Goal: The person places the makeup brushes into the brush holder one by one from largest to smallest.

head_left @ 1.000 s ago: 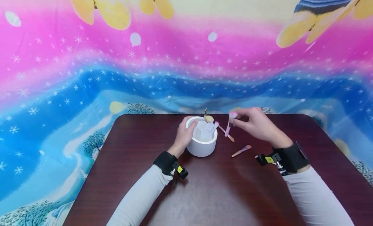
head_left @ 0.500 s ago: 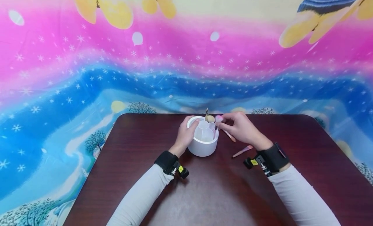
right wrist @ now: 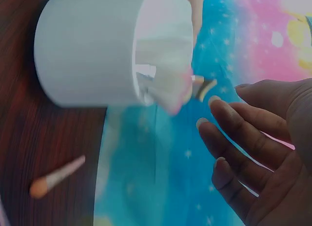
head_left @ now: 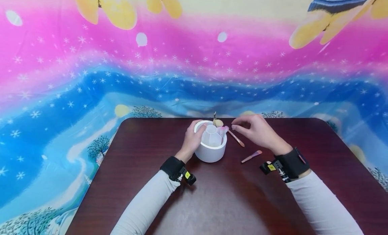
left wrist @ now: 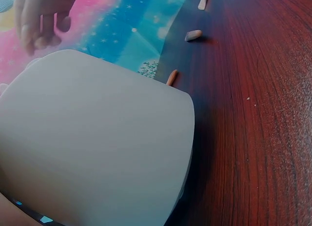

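In the head view a white round brush holder point(head_left: 210, 155) with clear inner compartments stands on the table. My left hand point(head_left: 193, 137) grips its left wall, thumb over the rim. Pink-and-white makeup brushes point(head_left: 223, 130) lean in a compartment on the right side, their bristles also visible in the right wrist view. At the holder's back show a cream, rounded tip point(head_left: 218, 123) and a thin, dark-tipped piece. Just right of the holder, apart from it, my right hand point(head_left: 254, 130) holds nothing; its fingers are loosely bent in the right wrist view.
Two makeup brushes lie on the dark red table point(head_left: 206, 201): one point(head_left: 235, 138) close to the holder's right, another point(head_left: 251, 156) nearer the front. The table's back edge runs along a colourful printed cloth point(head_left: 194, 76).
My right hand brought a pink makeup brush left to the holder, let it go in the right-side compartment, and drew back slightly right. My left hand stays on the holder.
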`<state>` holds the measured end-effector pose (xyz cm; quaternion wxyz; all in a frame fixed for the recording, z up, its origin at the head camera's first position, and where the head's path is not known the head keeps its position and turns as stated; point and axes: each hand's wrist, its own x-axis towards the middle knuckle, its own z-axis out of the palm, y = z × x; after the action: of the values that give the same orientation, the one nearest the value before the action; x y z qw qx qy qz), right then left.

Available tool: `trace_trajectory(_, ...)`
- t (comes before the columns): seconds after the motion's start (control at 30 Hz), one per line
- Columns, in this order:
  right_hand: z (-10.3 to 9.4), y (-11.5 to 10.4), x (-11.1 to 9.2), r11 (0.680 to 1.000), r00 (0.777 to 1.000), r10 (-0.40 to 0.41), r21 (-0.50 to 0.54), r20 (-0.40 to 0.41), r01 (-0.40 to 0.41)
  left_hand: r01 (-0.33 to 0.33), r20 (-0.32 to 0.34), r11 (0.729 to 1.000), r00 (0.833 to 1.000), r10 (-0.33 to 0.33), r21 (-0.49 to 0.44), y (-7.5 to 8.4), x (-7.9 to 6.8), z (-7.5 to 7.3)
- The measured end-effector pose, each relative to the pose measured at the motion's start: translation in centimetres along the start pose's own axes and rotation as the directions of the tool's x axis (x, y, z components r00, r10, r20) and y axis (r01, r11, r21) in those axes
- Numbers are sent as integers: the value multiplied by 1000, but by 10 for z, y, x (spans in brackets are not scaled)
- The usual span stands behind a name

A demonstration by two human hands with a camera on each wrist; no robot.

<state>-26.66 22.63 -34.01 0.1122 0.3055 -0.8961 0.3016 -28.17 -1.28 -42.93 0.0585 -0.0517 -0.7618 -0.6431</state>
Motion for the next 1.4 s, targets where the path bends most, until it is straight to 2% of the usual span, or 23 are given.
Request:
trace_trajectory(0.3,-23,34,-33,989,994,112,-94,6,-111,-8,-11,1000,1000,8,15,0,1,0)
trace_trajectory(0.47,-26,55,-56,981,987,149,-138,64,-139,1,-9,1000,1000,-1,15,1,1,-1)
trace_trajectory(0.67,-10,77,-76,966,965,220,-166,145,-196,-6,-16,1000,1000,6,15,0,2,-2)
trace_trajectory(0.8,7,84,-85,949,931,296,-173,215,-262,0,-16,1000,1000,0,19,-1,2,-1)
trace_trajectory(1.0,27,86,-88,905,875,407,-248,262,-347,4,-8,1000,1000,-4,18,-2,0,0)
trace_trajectory(1.2,36,82,-78,871,851,465,-297,246,-390,-5,-13,1000,1000,5,13,-2,1,0)
trace_trajectory(1.33,40,77,-71,869,834,476,-294,279,-398,-4,-10,1000,1000,4,8,-1,0,0)
trace_trajectory(1.4,41,75,-70,877,833,466,-283,297,-389,1,-8,1000,1000,-1,10,-1,0,0)
